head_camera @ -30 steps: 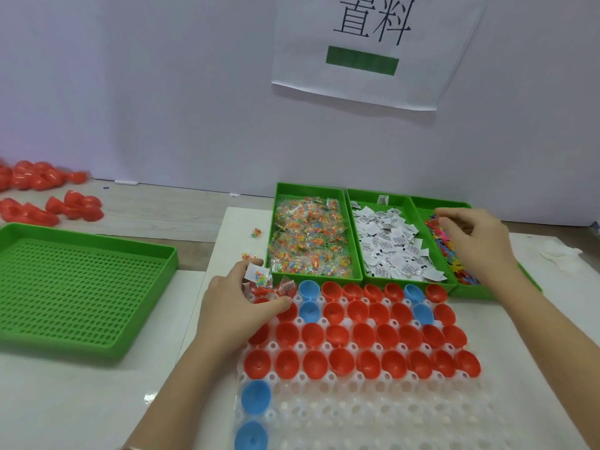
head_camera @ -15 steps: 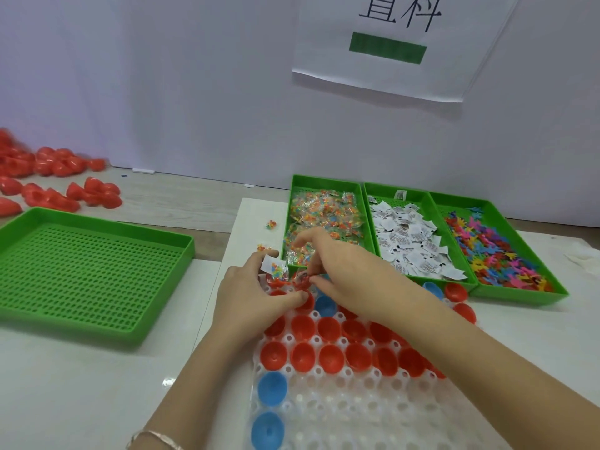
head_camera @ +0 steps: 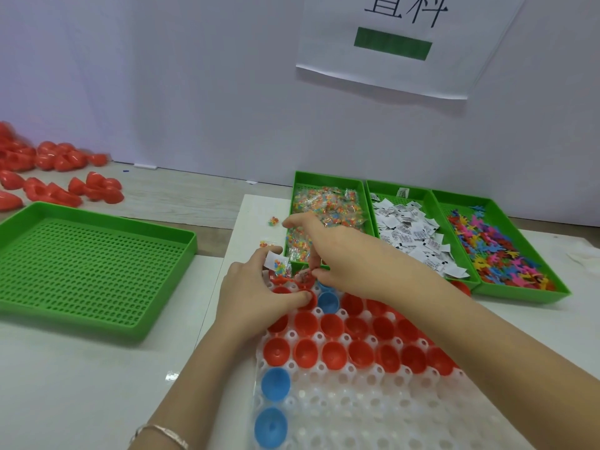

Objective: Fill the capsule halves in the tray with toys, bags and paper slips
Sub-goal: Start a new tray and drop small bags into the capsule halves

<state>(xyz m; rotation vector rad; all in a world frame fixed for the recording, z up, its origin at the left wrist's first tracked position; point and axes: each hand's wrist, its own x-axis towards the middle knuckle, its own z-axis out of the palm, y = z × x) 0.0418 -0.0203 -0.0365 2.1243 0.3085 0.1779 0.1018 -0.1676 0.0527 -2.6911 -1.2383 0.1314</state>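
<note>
Red capsule halves [head_camera: 306, 354], mouths upward, in tray [head_camera: 357, 417].

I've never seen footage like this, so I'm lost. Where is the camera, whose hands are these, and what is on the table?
This is one view, from a camera on a person's head, looking down at their bare hands. A white tray holds red capsule halves and a few blue halves. Behind it, three green bins hold bead bags, paper slips and colourful toys. A perforated green tray sits left. The left hand pinches a slip and a small bag. The right hand dips its fingertips into one red half; whether they hold anything is unclear.
</note>
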